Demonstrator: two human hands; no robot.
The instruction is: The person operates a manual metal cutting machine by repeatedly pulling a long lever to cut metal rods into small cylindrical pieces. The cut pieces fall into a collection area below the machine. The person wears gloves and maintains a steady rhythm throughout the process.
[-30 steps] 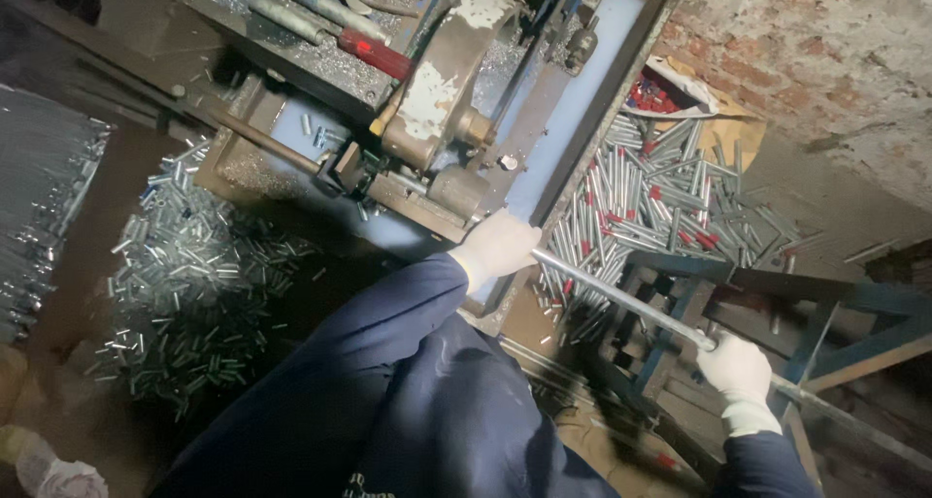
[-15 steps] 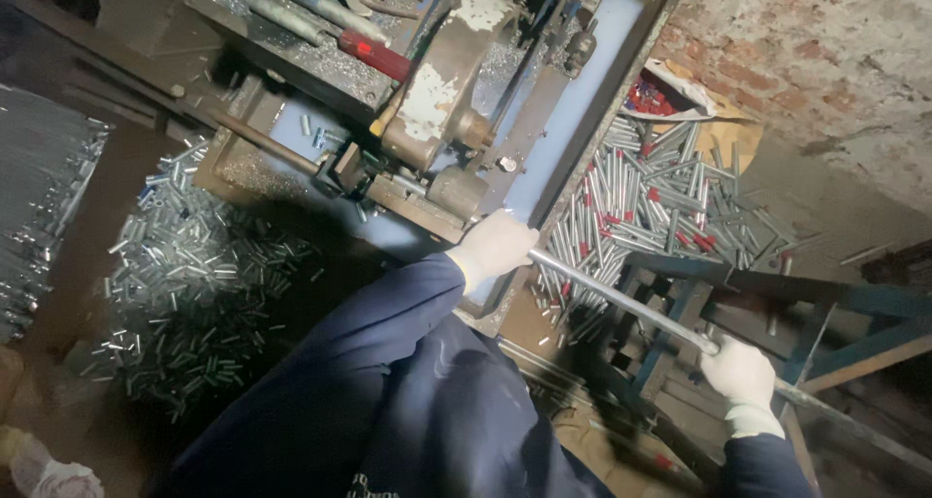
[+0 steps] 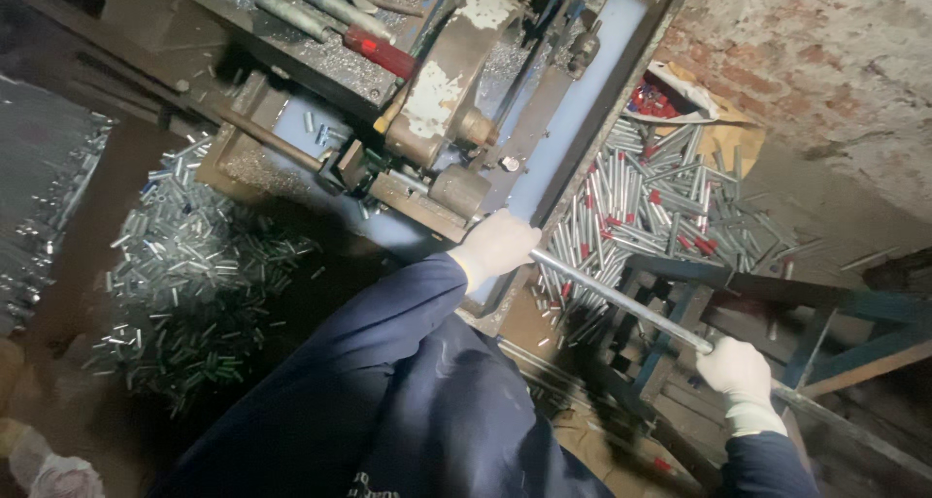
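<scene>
Both gloved hands grip a long metal rod (image 3: 621,302): left hand (image 3: 497,248) with fingers wrapped round its end at the cutting machine (image 3: 456,119), right hand (image 3: 738,370) clamped farther back, over what seems a blue frame (image 3: 777,299). Cut tubes (image 3: 189,284) lie piled left and beyond.

Shiny smooth metal rod (image 3: 621,302), white cloth-gloved hands, chipped painted steel machine (image 3: 442,81), rough brick wall (image 3: 825,61).

head view, steeply downward, close overhead
</scene>
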